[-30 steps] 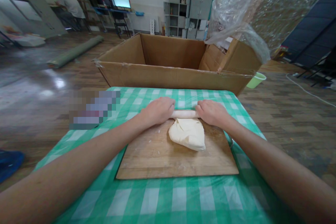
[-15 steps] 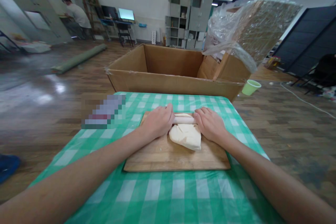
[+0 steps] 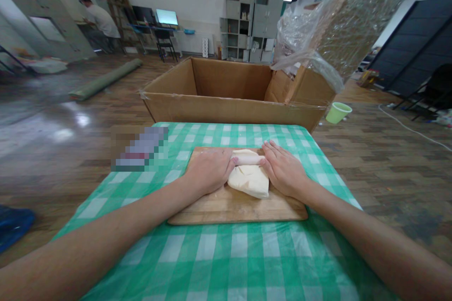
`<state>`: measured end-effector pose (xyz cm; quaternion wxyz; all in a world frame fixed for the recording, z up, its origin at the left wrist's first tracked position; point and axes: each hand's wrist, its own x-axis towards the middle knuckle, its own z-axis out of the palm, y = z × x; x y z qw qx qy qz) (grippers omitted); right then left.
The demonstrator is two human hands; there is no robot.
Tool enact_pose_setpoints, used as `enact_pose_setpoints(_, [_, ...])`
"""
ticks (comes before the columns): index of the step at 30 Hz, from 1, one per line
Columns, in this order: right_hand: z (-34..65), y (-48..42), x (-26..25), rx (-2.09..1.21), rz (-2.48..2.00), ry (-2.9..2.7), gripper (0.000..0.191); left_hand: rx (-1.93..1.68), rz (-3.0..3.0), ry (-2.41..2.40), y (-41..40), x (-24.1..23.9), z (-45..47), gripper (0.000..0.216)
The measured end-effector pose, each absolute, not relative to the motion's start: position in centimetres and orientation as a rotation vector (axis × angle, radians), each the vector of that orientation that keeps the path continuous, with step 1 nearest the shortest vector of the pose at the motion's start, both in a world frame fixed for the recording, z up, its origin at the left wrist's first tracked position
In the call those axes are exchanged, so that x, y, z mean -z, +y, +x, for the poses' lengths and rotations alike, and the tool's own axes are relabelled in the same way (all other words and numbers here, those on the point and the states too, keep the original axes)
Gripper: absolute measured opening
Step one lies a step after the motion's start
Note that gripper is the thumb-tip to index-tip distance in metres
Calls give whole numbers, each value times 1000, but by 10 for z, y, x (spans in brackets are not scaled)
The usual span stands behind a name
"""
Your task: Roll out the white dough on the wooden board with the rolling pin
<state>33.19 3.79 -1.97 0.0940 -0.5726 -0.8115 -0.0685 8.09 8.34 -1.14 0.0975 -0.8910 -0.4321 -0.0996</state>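
A pale rolling pin point(image 3: 248, 159) lies crosswise over a lump of white dough point(image 3: 249, 180), which sticks out in front of and behind it. My left hand point(image 3: 212, 168) covers the pin's left end, its thumb along the pin. Over the right end rests my right hand point(image 3: 283, 169), with its fingers straighter and its thumb against the pin. Both ends of the pin are hidden under the hands. Beneath the dough is a wooden cutting board point(image 3: 233, 211) on a green-and-white checked tablecloth point(image 3: 197, 254).
Just beyond the table stands a large open cardboard box point(image 3: 226, 109), with plastic-wrapped packaging point(image 3: 353, 33) at its right. A light green bucket point(image 3: 338, 113) is on the floor. A blurred-out object point(image 3: 139, 149) lies at the table's left edge. A person point(image 3: 100, 21) is at the far left.
My fingers have straightened from a curled grip over the pin, and the palms now lie flatter on it. The dough looks much the same. The view has shifted slightly.
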Motion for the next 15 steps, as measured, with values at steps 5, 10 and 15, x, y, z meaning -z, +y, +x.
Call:
enact_pose_setpoints(5, [331, 46, -11, 61, -1953, -2395, 65, 158, -2795, -1190, 88, 0, 74, 42])
enact_pose_setpoints(10, [331, 56, -17, 110, -2127, -2378, 68, 182, -2801, -1188, 86, -4, 68, 38])
enact_pose_setpoints(15, [329, 53, -10, 182, -2124, -2473, 63, 84, -2949, -1394, 97, -20, 78, 53])
